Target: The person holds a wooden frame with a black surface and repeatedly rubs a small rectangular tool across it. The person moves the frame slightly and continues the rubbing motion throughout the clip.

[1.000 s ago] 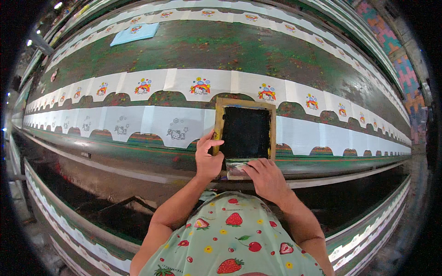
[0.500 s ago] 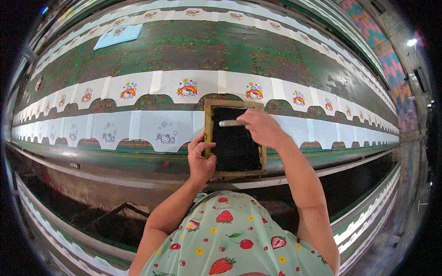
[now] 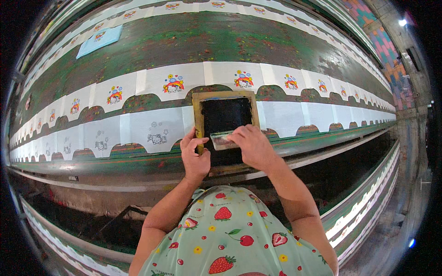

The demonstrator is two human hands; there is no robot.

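Observation:
A wooden-framed printing screen (image 3: 199,110) with a black mesh lies flat on a white fabric piece on the long table. My left hand (image 3: 195,154) grips the frame's left side near its lower corner. My right hand (image 3: 251,145) holds a squeegee (image 3: 222,139) with a pale blade pressed on the mesh, across the lower half of the screen. The frame's near edge is partly hidden behind both hands.
Two rows of white fabric pieces (image 3: 285,115) run along the green, paint-stained table (image 3: 230,41); the far row carries coloured cartoon prints (image 3: 173,84), the near row to the left grey outline prints (image 3: 156,136). A light blue cloth (image 3: 99,40) lies far left.
My right hand drew the squeegee from the screen's far edge toward me to its lower half. A second ago it rested at the near edge. My left hand stayed on the frame.

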